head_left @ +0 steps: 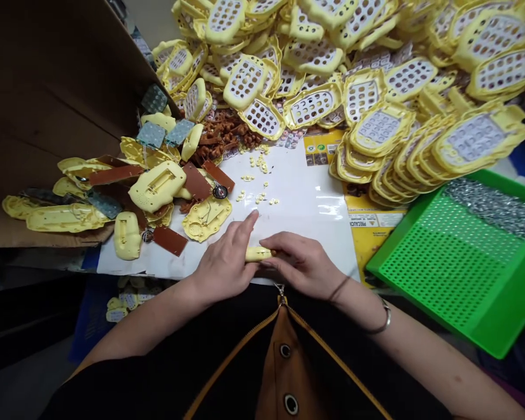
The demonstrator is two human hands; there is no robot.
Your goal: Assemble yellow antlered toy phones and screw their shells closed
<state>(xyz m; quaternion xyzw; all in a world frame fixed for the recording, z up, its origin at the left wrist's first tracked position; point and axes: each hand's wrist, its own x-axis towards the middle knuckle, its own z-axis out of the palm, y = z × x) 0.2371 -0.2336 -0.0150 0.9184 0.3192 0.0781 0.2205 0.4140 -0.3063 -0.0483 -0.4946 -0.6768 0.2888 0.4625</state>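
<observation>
Both my hands meet at the near edge of a white sheet (pixel 306 204) on the table. Between them lies a small yellow plastic part (pixel 258 253). My left hand (pixel 227 259) curls over its left end, with the index finger stretched forward across the sheet. My right hand (pixel 301 262) pinches the part's right end with fingers pressed together. Small yellow buttons (pixel 258 175) are scattered on the sheet just beyond my fingers.
A big heap of yellow toy phone shells (pixel 376 76) fills the back and right. Yellow backs, brown boards (pixel 170 240) and grey keypads (pixel 151 134) spill from a cardboard box (pixel 48 99) at left. A green perforated tray (pixel 455 262) holding screws (pixel 494 204) sits at right.
</observation>
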